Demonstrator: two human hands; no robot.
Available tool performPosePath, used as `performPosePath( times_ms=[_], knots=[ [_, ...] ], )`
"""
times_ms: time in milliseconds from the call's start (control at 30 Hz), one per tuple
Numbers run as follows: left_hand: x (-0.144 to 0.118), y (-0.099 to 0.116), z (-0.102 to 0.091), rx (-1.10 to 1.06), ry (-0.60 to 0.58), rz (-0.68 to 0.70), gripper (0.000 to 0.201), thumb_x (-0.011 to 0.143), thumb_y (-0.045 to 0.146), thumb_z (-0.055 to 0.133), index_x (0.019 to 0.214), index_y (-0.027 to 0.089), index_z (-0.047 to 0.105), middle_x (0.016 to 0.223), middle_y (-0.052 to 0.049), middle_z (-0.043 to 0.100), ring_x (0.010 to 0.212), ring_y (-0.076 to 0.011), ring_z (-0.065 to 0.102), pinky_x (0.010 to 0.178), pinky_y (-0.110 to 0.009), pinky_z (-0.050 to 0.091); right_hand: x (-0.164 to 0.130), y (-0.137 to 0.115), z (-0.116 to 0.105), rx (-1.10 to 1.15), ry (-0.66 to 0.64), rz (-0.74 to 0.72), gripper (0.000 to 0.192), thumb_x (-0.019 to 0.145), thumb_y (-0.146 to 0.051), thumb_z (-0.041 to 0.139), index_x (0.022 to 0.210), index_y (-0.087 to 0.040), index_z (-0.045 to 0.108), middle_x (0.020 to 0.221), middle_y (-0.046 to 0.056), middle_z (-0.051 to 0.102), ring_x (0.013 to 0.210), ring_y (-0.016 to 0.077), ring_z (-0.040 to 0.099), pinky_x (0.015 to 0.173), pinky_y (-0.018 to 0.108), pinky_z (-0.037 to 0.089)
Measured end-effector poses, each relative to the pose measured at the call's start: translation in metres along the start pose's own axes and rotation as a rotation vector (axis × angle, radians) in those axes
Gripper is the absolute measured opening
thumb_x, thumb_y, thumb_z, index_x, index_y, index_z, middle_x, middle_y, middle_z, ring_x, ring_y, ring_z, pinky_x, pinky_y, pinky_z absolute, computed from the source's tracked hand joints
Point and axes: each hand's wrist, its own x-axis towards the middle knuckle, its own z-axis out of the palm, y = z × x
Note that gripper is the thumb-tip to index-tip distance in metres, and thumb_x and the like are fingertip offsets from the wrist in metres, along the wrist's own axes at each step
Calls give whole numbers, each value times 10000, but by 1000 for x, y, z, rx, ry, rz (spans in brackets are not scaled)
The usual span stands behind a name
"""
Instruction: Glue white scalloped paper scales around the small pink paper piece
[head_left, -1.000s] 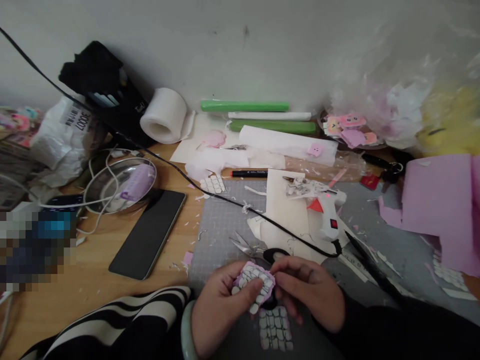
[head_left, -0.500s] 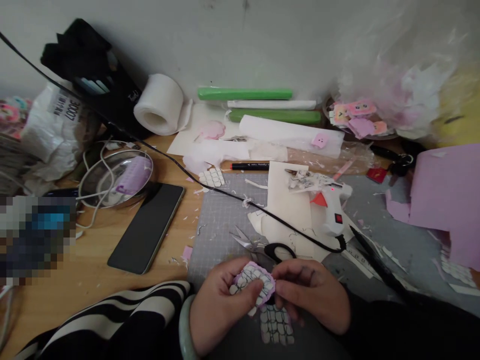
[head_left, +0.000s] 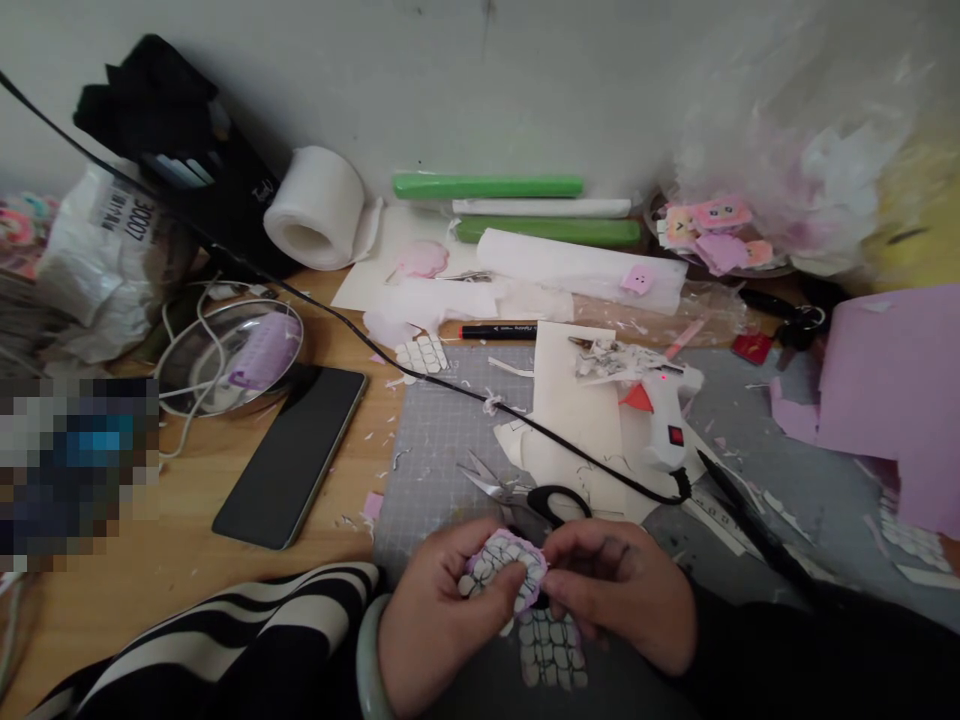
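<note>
While in hands [head_left: 442, 620], scaled patch [head_left: 501, 575].

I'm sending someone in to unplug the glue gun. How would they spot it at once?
Start at the grey cutting mat in the middle of the wooden desk. On the cream paper sheet lying over its right side rests the white plastic hot glue gun. Alone among the scraps, it has a red switch, an orange trigger and a trailing black cord.

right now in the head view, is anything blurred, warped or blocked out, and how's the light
Head view: soft, even light with faint shadows; a pixelated block hides things at the left edge. The wide lens bends the edges, and the plastic bag at top right looks smeared. The centre is fairly sharp: left hand and right hand pinch a purple scaled piece.
</note>
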Motion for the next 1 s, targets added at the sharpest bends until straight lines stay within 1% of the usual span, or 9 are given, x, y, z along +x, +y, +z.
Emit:
performPosePath(
  times_ms=[200,333,467,600,667,833,1000],
  knots=[
    [-1,-2,2,61,35,21,185,706,293,469,583,156,473,533,23,410,521,-117,368,490,-223,315,-2,2,3,-60,40,-40,220,665,-330,607,709,-118,568,480,-48,526,307,9,379,300,124,309],
    [-2,-2,3,46,32,21,185,710,296,468,592,155,476,541,22,414,528,-117,369,497,-222,318,-2,4,3,-67,47,-53,194,709,-321,576,697,-128,558,487,-56,517,312,2,365,301,112,297],
    [-2,-3,2,-25,32,-4,181,711,298,478,602,154,476,541,25,420,521,-111,367,493,-217,321,1,2,2,12,22,-29,216,675,-335,600,674,-122,561,487,-44,540,299,8,380,293,121,303],
    [-2,-6,0,-98,16,-1,158,721,269,496,622,147,494,548,34,423,523,-99,354,491,-201,313,5,-1,0,74,-7,-4,251,643,-357,623,683,-114,573,493,-34,555,297,17,400,288,130,319],
    [-3,-6,0,-121,-7,-6,155,721,266,501,622,147,494,548,35,423,521,-96,350,490,-197,311,5,-1,-1,79,-21,-3,265,649,-369,626,696,-113,577,499,-34,558,304,17,411,292,129,326],
    [-3,-3,-1,-97,-16,-13,156,708,260,504,603,145,493,545,28,426,527,-102,359,497,-202,317,3,-4,-3,66,-46,25,286,646,-384,643,710,-111,587,501,-32,566,317,17,423,304,129,333],
    [-3,-2,-2,-131,-47,-21,161,719,268,498,610,150,490,543,32,421,523,-100,354,491,-198,313,1,-5,-2,39,-61,39,293,636,-393,655,708,-114,600,499,-30,568,328,18,424,317,132,335]
  ],
)
